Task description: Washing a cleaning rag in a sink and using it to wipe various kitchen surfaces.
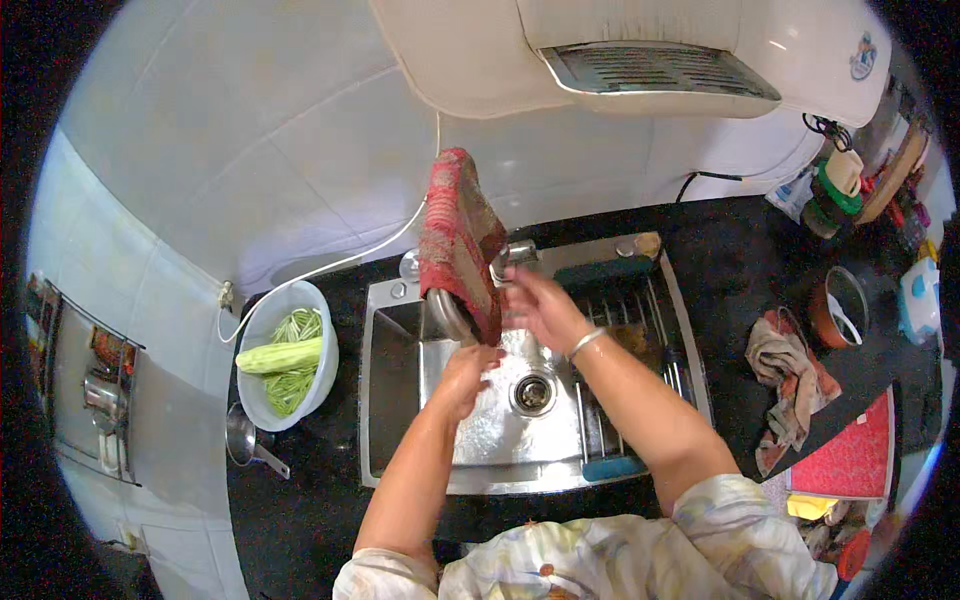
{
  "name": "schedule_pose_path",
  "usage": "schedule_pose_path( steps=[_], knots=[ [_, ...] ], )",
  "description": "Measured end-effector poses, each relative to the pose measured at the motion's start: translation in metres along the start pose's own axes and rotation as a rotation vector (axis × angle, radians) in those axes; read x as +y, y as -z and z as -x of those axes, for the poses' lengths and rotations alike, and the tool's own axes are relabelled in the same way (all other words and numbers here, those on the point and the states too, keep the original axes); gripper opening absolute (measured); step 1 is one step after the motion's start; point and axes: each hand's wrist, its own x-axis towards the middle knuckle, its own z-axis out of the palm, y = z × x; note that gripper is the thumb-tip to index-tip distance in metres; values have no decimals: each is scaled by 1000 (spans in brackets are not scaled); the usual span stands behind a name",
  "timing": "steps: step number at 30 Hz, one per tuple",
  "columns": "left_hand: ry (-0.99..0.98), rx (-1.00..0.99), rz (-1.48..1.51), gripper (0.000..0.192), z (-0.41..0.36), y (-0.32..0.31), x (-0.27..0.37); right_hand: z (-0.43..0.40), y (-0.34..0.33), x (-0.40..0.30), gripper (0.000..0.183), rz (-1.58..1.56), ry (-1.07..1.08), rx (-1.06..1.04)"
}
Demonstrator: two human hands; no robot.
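A red and beige cloth (459, 240) hangs draped over the curved metal faucet (448, 311) above a stainless steel sink (495, 442). Close to the faucet's lower end is my left hand (463, 379), its fingers partly spread and no object seen in it. My right hand (544, 307), with a bangle on the wrist, is raised at the right side of the cloth; its fingers are apart and somewhat blurred. Whether its fingertips touch the cloth cannot be told. Below the hands, the drain (533, 393) shows in the sink's floor.
Left of the sink stand a white bowl (330, 375) of cut green beans with a peeled gourd (279, 355) and a metal saucepan (241, 435). A wire rack (600, 420) sits in the sink's right part. A crumpled cloth (787, 375) and brown bowl (821, 319) lie farther right.
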Motion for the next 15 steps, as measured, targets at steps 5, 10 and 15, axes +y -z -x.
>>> schedule_pose_path(
  steps=[5, 10, 15],
  knots=[
    [-238, -4, -69, 25, 16, 20, 72, -30, -10, -43, 34, -13, -55, 51],
    [-460, -263, 250, 53, 24, -7, 139, -41, -46, -58, 39, 103, 209, 55],
    [-593, -224, 31, 53, 26, -37, 173, -75, -26, -65, 23, 805, 615, 385]
  ],
)
